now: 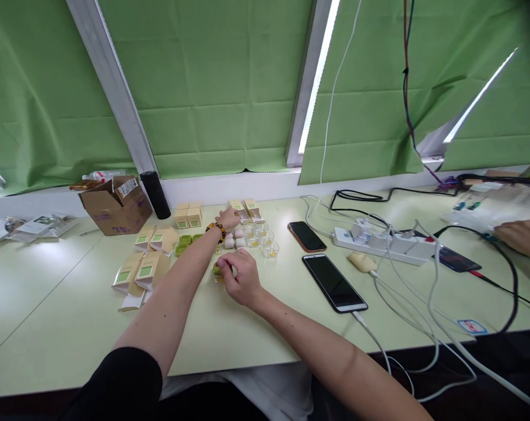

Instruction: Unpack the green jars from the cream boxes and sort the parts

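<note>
My right hand (242,279) is closed on a small green piece with a clear edge (218,271), low over the table; its exact kind is too small to tell. Stretched farther forward, my left hand (228,218) wears a beaded bracelet (216,231). Its fingers are curled, and what they hold, if anything, is hidden. Beside it stand open cream cartons (252,211). Small pale pink pieces (235,240) lie between my hands, next to several clear plastic cups (260,237) with yellow bits inside. Green pieces (184,242) sit left of my left wrist.
Several cream cartons (146,269) stand left of my forearm, closed ones (188,216) behind. A brown cardboard box (118,207) and black cylinder (155,195) are at the back. Two phones (335,282), a power strip (385,244) and cables lie right. Another person's hand (521,237) is at far right.
</note>
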`<move>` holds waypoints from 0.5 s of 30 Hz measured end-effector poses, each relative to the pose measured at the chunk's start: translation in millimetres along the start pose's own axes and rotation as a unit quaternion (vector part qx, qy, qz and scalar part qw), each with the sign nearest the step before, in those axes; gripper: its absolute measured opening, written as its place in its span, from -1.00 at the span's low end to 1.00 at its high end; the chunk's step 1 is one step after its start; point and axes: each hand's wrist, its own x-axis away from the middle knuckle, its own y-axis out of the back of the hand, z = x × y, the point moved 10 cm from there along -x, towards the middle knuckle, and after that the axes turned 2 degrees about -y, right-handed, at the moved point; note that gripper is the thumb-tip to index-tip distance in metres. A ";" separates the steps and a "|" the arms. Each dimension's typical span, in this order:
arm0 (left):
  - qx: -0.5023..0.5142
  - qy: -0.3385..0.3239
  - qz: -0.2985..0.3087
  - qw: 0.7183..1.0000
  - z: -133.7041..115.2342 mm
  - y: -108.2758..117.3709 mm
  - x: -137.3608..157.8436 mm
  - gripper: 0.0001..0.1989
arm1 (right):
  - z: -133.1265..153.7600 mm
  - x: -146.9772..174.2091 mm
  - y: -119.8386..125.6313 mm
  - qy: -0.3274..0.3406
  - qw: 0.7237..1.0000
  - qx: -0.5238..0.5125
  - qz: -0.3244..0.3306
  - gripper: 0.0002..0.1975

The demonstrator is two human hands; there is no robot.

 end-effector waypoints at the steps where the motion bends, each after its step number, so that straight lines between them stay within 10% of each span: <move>1: -0.010 0.003 0.003 1.000 -1.5 0.3 0.3 -0.64 | -0.1 0.0 0.2 0.000 1.000 0.001 -0.001 -0.62; 15: -0.042 0.034 0.013 0.998 2.3 1.1 2.4 -0.62 | 0.4 0.6 -1.2 0.010 1.000 0.005 -0.003 -0.69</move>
